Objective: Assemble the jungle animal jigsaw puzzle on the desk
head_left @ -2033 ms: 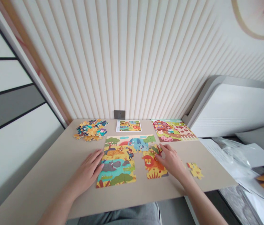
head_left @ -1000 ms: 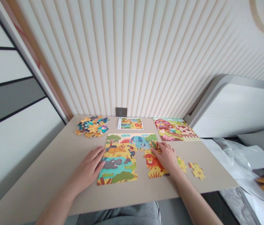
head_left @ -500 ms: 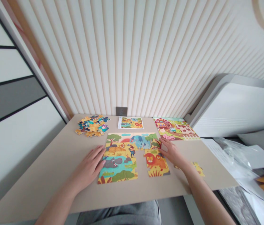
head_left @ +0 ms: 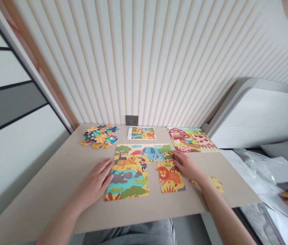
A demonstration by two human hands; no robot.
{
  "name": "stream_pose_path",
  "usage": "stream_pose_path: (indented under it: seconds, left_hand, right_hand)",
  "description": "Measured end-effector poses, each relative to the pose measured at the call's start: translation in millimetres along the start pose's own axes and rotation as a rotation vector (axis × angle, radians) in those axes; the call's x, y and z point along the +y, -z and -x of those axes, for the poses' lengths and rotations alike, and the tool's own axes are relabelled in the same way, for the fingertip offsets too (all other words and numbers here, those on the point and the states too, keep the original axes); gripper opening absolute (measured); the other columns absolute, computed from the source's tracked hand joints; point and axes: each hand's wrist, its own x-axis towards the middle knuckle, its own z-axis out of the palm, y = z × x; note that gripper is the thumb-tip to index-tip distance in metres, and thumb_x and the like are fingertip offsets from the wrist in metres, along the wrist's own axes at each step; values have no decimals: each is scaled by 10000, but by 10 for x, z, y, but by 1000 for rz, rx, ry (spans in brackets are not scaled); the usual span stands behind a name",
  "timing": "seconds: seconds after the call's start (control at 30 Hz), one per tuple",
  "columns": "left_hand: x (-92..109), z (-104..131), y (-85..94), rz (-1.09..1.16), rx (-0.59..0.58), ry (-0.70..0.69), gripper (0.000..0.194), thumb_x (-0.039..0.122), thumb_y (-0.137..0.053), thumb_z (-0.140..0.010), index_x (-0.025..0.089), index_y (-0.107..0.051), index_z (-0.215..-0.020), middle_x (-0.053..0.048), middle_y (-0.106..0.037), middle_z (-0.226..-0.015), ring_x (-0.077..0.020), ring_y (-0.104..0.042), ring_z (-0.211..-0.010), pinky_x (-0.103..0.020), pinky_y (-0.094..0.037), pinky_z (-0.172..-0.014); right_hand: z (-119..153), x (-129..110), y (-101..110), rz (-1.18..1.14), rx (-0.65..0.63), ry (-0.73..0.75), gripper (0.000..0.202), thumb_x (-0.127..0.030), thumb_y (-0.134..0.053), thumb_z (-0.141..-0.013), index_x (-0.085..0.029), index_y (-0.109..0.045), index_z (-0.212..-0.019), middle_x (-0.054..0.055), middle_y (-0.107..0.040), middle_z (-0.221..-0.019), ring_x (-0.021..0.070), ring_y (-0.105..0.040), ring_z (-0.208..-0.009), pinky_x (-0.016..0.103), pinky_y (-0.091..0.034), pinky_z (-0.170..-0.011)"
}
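Note:
A partly joined animal puzzle point(head_left: 128, 175) lies flat on the beige table point(head_left: 87, 221), with a gap between the hippo part and the lion section point(head_left: 169, 177). My left hand point(head_left: 99, 178) rests at the puzzle's left edge, fingers spread, fingertips touching it. At the right edge, by the tree and above the lion, my right hand point(head_left: 184, 165) lies with its fingers apart and fingertips on the border. Neither hand holds anything. Loose yellow pieces point(head_left: 216, 184) lie on the table, partly hidden by my right forearm.
A heap of loose pieces point(head_left: 100, 136) sits at the back left. Behind the puzzle is a picture card point(head_left: 141, 133); a farm puzzle point(head_left: 192, 140) lies at the back right. Papers and clear plastic point(head_left: 256, 166) are beyond the table's right edge.
My right hand's fingers have shifted slightly off the tree piece, showing more of it. The view has moved a little; the left hand stays at the puzzle's edge.

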Motion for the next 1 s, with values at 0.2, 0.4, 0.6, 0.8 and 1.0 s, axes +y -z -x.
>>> stream_pose_path:
  seconds: [0.2, 0.4, 0.6, 0.8, 1.0]
  left_hand:
    - [-22, 8, -2, -15, -26, 0, 561, 448, -421, -1073, 241, -403, -1595, -73, -385, -1656, -292, -381, -1515, -496, -326, -1262]
    - [-18, 5, -1, -8, -26, 4, 574, 463, -424, -1068, 235, -405, -1595, -70, -386, -1657, -300, -379, -1517, -497, -322, -1265]
    - [-14, 12, 11, -4, -20, 1, 580, 472, -423, -1068, 257, -390, -1605, -62, -393, -1654, -304, -390, -1512, -494, -329, -1261]
    - [-17, 15, 4, -1, -21, 4, 573, 467, -419, -1071, 257, -391, -1604, -57, -385, -1659, -294, -386, -1514, -489, -324, -1264]
    - [-5, 8, 14, -1, -19, 3, 586, 476, -419, -1068, 265, -374, -1613, -64, -396, -1653, -307, -392, -1510, -500, -345, -1250]
  right_hand:
    - [-50, -189, -115, 33, 84, -104, 483, -463, -575, -972, -220, -645, -1384, 128, -634, -1423, 297, -592, -1312, 474, -442, -1136]
    - [-130, -218, -197, 66, 120, -180, 531, -442, -659, -901, -226, -647, -1386, 126, -636, -1402, 307, -587, -1303, 468, -434, -1127]
    - [-152, -210, -205, 32, 112, -195, 586, -413, -689, -864, -216, -630, -1413, 143, -627, -1403, 320, -604, -1280, 474, -447, -1105]
    - [-134, -241, -186, 62, 97, -240, 614, -469, -694, -871, -216, -618, -1425, 143, -608, -1411, 328, -589, -1294, 481, -452, -1094]
    - [-119, -207, -199, 60, 111, -224, 586, -467, -697, -882, -234, -627, -1415, 133, -619, -1426, 333, -568, -1327, 502, -433, -1116]
